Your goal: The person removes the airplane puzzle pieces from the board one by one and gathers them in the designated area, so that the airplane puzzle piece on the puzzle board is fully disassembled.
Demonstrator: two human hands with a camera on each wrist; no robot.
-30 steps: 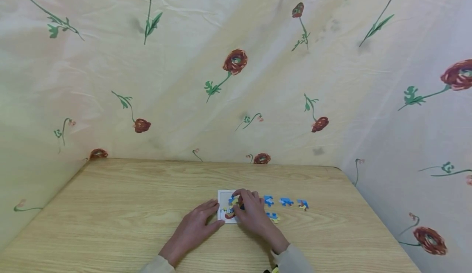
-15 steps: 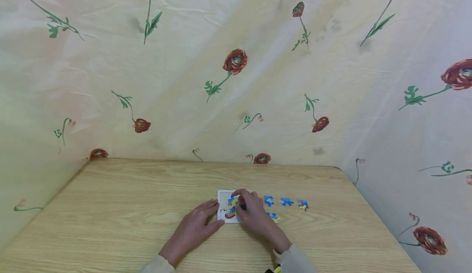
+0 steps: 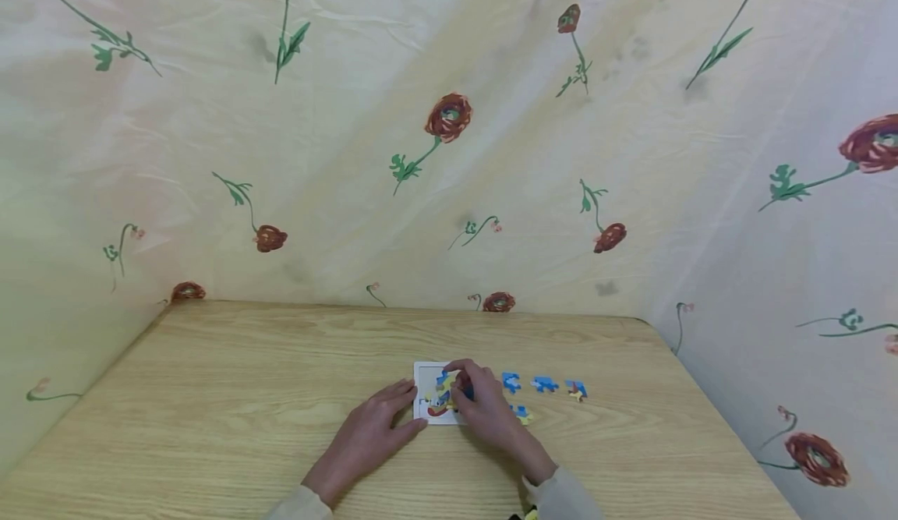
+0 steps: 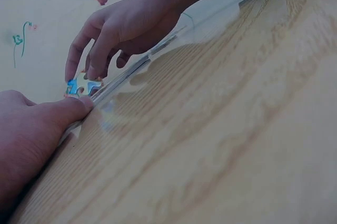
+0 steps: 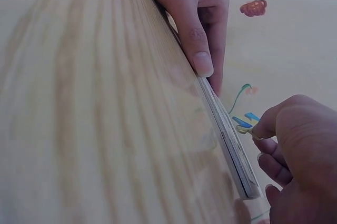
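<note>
A small white puzzle tray (image 3: 429, 365) lies on the table, with joined blue, yellow and red pieces (image 3: 439, 409) in its lower left part. My left hand (image 3: 375, 424) rests along the tray's left side, fingers extended, its thumb at the near edge. Above the tray's right part, my right hand (image 3: 489, 415) pinches a blue and yellow puzzle piece (image 5: 243, 128) between thumb and forefinger. The left wrist view shows this puzzle piece (image 4: 81, 83) tilted up under the right fingertips. From the head, the right hand covers much of the tray's right half.
Right of the tray lie loose puzzle pieces: a blue and white one (image 3: 510, 382), another blue one (image 3: 544, 384), a blue and red one (image 3: 577, 390), and a blue and yellow one (image 3: 521, 415) partly behind my right hand. Flowered cloth (image 3: 323, 153) hangs behind the wooden table (image 3: 281, 364).
My right hand has shifted slightly to the right over the tray, its fingers lifting a little and uncovering more of the joined pieces. The left hand has stayed in place.
</note>
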